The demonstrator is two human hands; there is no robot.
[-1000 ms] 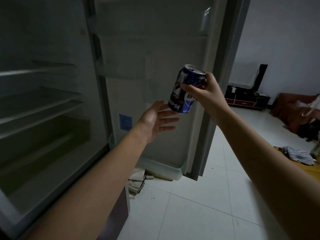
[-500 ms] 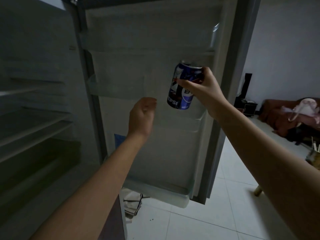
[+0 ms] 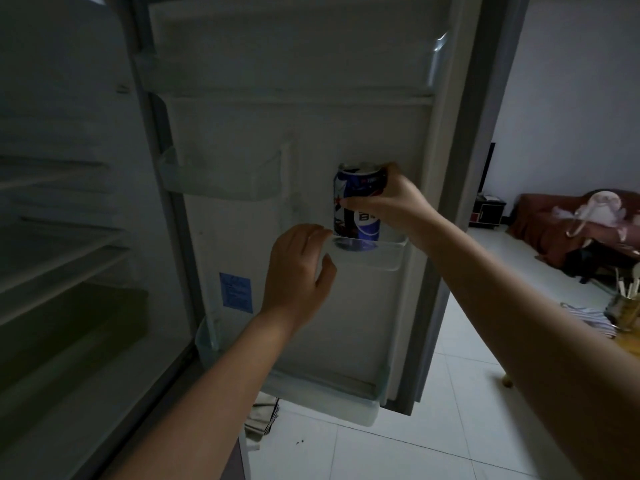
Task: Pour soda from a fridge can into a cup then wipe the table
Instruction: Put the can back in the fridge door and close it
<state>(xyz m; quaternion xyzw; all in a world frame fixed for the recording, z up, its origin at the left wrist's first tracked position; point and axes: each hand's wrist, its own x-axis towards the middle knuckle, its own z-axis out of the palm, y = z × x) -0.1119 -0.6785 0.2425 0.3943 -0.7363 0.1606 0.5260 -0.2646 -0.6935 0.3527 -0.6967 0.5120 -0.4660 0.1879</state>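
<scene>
While right hand [image 3: 388,206] fingers grip can [image 3: 358,209], base blurred behind door bin [image 3: 381,254], left hand [image 3: 298,271] loosely curled

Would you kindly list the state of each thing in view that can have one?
fridge door: open
soda can: upright, its base inside the door shelf
door shelf: holds only the can
right hand: wrapped around the can
left hand: fingers on the shelf's front edge, holding nothing
fridge shelves: bare
</scene>
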